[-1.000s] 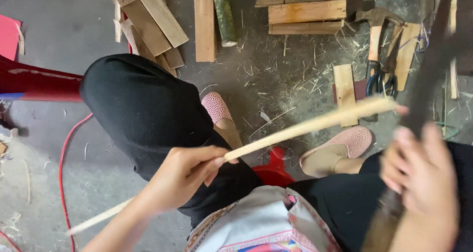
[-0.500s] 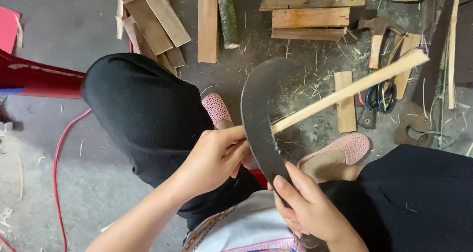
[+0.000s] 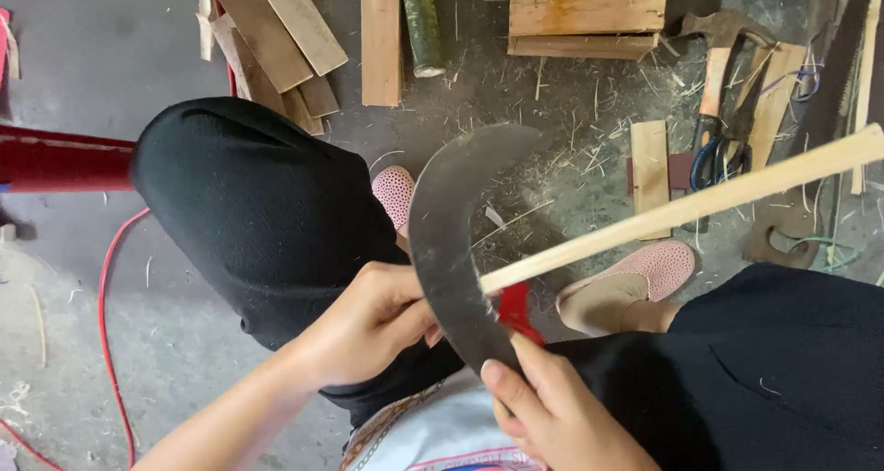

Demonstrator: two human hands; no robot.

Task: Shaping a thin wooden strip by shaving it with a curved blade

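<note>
My left hand (image 3: 364, 328) grips the near end of a long pale bamboo strip (image 3: 681, 209) that runs up to the right. A dark curved blade (image 3: 451, 241) crosses in front of the strip where it meets my fingers. My right hand (image 3: 557, 411) holds the blade at its lower end, thumb pressed on the metal. Both hands sit above my lap, between my black-clad knees (image 3: 249, 204). Pink slippers (image 3: 635, 278) show on the ground below.
Wooden boards (image 3: 276, 38) and planks (image 3: 585, 15) lie at the top, with a green bamboo piece (image 3: 422, 24). A hammer (image 3: 718, 61) and blue-handled scissors (image 3: 723, 149) rest at the right. A red cable (image 3: 106, 324) curls at the left beside a red bar (image 3: 55, 158).
The curved blade came in from the right and now lies across the strip at my left hand. The strip's far end rose, and my right hand moved to the lower middle.
</note>
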